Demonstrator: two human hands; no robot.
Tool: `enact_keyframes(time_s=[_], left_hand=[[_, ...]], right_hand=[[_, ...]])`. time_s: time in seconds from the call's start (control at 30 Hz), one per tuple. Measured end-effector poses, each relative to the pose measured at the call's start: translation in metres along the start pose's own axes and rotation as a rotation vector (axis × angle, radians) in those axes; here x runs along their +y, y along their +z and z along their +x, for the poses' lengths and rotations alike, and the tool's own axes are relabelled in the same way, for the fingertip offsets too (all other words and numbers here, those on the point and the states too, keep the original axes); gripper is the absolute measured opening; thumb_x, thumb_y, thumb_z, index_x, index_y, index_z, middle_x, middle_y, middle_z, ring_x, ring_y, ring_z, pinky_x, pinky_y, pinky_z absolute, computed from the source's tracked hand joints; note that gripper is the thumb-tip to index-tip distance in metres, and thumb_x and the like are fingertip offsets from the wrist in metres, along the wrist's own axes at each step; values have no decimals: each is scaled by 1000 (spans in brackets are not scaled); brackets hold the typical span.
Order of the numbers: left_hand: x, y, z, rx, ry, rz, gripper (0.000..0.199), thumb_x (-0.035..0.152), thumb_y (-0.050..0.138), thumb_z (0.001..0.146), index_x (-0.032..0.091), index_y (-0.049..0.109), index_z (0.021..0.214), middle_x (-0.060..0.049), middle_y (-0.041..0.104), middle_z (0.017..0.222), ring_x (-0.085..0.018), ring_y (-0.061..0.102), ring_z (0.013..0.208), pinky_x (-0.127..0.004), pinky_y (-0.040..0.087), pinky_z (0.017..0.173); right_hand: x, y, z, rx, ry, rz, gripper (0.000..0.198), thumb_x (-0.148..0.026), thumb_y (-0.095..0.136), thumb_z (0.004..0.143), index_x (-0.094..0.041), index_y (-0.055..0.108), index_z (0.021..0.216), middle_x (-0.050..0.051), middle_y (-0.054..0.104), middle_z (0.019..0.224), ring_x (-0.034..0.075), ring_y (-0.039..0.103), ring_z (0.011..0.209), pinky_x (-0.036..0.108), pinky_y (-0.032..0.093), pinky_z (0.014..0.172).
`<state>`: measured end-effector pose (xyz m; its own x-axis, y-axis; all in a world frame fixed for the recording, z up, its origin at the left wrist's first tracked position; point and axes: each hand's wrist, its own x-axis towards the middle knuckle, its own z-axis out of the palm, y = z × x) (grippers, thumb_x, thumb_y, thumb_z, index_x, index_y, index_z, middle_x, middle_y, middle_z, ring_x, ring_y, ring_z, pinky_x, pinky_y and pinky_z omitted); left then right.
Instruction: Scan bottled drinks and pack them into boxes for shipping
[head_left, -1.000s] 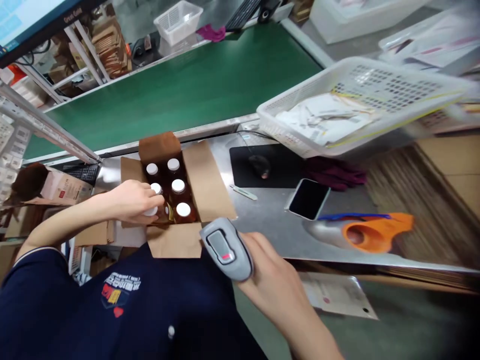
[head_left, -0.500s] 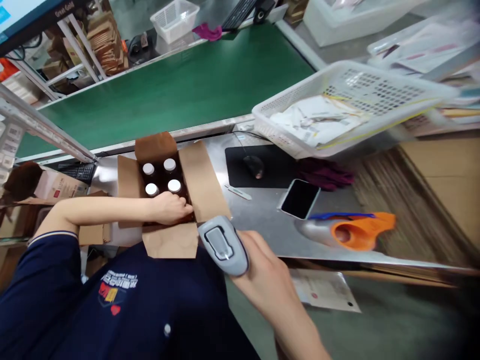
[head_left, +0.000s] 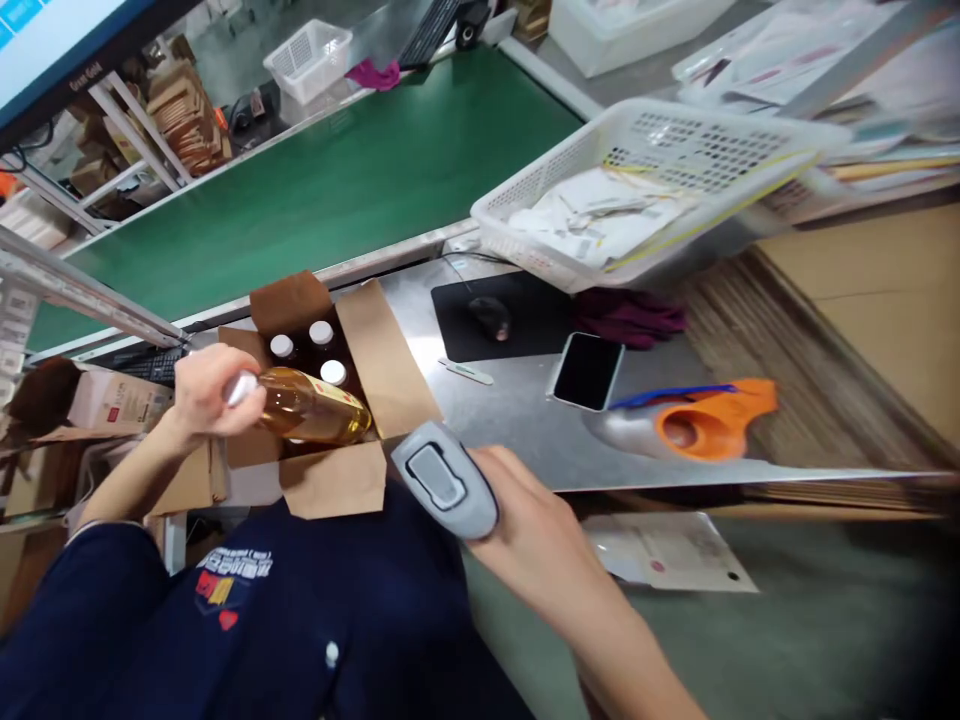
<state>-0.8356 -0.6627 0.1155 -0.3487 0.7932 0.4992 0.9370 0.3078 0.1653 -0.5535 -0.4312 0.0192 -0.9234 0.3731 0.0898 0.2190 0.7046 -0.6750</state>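
My left hand (head_left: 214, 388) is closed around the neck of a bottle (head_left: 311, 405) of amber liquid with a white cap and a yellowish label. The bottle lies tilted over an open cardboard box (head_left: 334, 482), its base toward the right. Inside the box stand several more bottles, of which the white caps (head_left: 321, 333) show; the held bottle hides part of the inside. Just right of the box, my right hand (head_left: 517, 510) is wrapped round a grey handheld scanner (head_left: 444, 480), whose head points up and left.
On the metal table (head_left: 517, 430) lie a mouse (head_left: 491, 317) on a black pad, a phone (head_left: 589, 370), a purple glove (head_left: 630, 315) and an orange tape dispenser (head_left: 712, 425). A white basket (head_left: 540, 255) of papers stands behind. A green conveyor (head_left: 337, 190) runs along the back.
My left hand has come up out of the box and leftward, lifting a bottle by its neck. My right hand still holds the scanner in nearly the same place. The view has shifted slightly.
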Motion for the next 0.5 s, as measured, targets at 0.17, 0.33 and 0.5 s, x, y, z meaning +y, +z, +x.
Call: enact_keyframes(time_s=[0.17, 0.33, 0.5], left_hand=[[-25, -3, -34, 104, -515, -166, 22, 43, 61, 73, 21, 62, 78, 4, 58, 60, -13, 49, 53, -25, 39, 54], [-44, 2, -39, 127, -869, -456, 25, 44, 61, 67, 21, 56, 72, 5, 51, 58, -11, 45, 51, -22, 35, 48], [-52, -1, -34, -259, -1163, -655, 33, 48, 62, 63, 21, 57, 81, 6, 50, 55, -10, 42, 40, -18, 20, 39]], right_hand=[[-8, 5, 10, -83, -69, 19, 37, -14, 55, 84, -23, 64, 118, 7, 69, 106, 23, 74, 82, 31, 55, 68], [-16, 4, 13, -146, -105, -34, 37, -13, 55, 86, -24, 65, 120, 6, 67, 106, 22, 73, 80, 31, 53, 65], [-24, 10, 12, -149, -153, -148, 43, -9, 55, 82, -21, 63, 123, 7, 67, 107, 23, 74, 83, 32, 53, 64]])
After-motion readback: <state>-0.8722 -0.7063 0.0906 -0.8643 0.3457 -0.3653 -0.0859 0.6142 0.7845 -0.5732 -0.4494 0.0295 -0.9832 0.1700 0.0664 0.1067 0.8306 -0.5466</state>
